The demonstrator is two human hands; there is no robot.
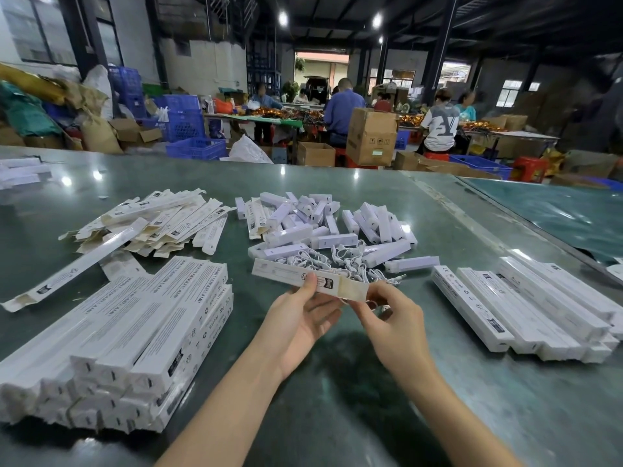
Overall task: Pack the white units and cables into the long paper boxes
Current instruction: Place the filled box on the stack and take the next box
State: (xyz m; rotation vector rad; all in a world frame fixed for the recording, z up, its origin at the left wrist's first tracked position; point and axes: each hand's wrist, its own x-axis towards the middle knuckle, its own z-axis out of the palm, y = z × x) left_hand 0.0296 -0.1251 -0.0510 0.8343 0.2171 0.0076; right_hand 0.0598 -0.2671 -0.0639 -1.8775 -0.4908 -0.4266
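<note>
We find the left hand (301,315) holding a long paper box (305,277) above the worktop (371,392); the right hand (391,318) pinches its open end flap. Closing appears next, needing a tucked flap.

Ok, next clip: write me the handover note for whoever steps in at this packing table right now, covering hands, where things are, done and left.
Left hand holds the long white paper box from below, thumb on top. Right hand pinches a thin white cable at the box's open flap end; whether a unit is already inside cannot be seen.
Loose white plastic units and tangled white cables are heaped mid-table, just behind the box.
Flat unfilled boxes lie far left.
Done: closed boxes stacked near left and on the right.
Left: finish this box, then the rest of the heap.
</note>
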